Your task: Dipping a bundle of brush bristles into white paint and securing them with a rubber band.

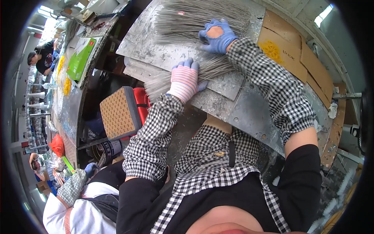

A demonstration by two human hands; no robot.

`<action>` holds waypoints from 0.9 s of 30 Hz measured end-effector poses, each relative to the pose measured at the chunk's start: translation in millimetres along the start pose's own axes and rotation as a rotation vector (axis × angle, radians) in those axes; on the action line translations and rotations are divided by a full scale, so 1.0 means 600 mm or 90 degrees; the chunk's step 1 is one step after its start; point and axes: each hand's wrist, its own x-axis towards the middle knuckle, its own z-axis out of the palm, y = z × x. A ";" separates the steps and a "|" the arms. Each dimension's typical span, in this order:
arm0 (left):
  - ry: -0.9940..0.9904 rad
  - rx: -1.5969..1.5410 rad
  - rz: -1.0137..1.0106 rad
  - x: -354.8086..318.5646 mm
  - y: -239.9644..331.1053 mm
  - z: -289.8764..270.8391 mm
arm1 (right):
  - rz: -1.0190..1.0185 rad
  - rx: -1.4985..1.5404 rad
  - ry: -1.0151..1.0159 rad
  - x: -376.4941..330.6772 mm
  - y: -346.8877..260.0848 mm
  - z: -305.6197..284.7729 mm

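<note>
Right now both gloved hands are down on a scuffed, paint-flecked grey metal worktable (156,46), working thin grey wire-like strands. The left hand (184,80), in a pink-and-white striped knit glove with blue fingertips, lies flat with fingers spread and released, pressing the near bundle of grey strands (159,82) against the sheet; the bundle's cut ends fan out to the left, at the table's near edge. The right hand (219,36), in a blue glove worn through at the back, sits farther away with fingers curled over the edge of a broad far fan of grey strands (191,17); whether it truly grips them or merely rests on them, I cannot tell. Both forearms wear black-and-white checked sleeve covers.

To the far right of the table lie flattened brown cardboard sheets (296,50), one carrying a small heap of yellow rubber bands (271,50). Just off the table's near left edge stands a stool with a woven tan cushion (117,112), and a red seat (141,102) touches it behind.

Along the left, a long workbench (68,113) runs away, carrying a green flat box (80,58) and an orange bag (57,145). Another person in white with a checked sleeve (74,187) sits near left; a person in black (43,58) bends over the far end.
</note>
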 end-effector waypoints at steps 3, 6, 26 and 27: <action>0.005 0.007 -0.024 -0.039 0.028 0.000 | 0.000 -0.022 0.033 -0.007 -0.012 0.017; 0.047 0.003 -0.025 -0.060 0.043 -0.003 | -0.025 -0.031 0.053 -0.002 0.000 0.032; -0.160 0.052 -0.115 -0.127 0.090 -0.106 | -0.033 -0.008 0.025 -0.003 0.021 0.013; -0.161 0.056 -0.116 -0.158 0.090 -0.120 | -0.035 -0.002 0.036 0.003 0.026 0.014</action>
